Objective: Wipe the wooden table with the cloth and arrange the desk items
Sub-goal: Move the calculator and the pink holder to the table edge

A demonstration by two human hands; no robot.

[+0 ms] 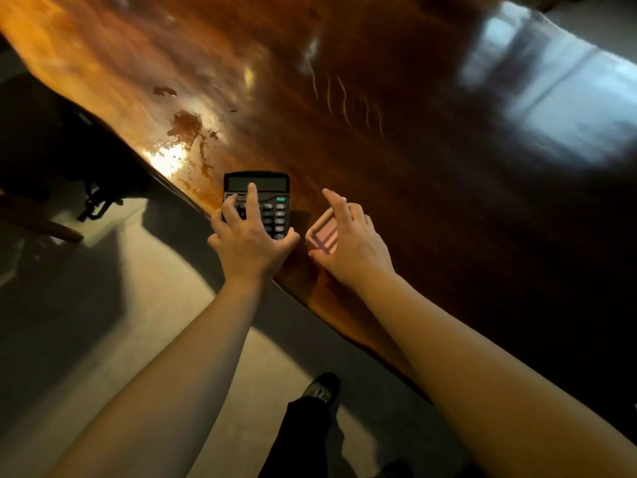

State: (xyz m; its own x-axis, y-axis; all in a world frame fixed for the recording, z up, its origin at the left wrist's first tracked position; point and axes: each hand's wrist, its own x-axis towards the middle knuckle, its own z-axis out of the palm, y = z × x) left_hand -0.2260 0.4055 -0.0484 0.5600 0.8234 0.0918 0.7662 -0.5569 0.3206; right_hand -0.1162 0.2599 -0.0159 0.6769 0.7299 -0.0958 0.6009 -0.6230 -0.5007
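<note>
A black calculator (272, 196) lies on the glossy wooden table (396, 160) close to its near edge. My left hand (250, 241) rests on the calculator's lower left half, fingers spread over the keys and thumb at its bottom edge. Just to the right sits a small pink rectangular object with darker stripes (324, 236). My right hand (348, 241) curls around it, thumb below it and fingers over its far side. No cloth is in view.
The table's wavy front edge (193, 198) runs diagonally from upper left to lower right. A wet or worn patch (188, 127) marks the wood beyond the calculator. Below the edge are the pale floor, a dark chair (51, 143) at left and my shoe (322, 388).
</note>
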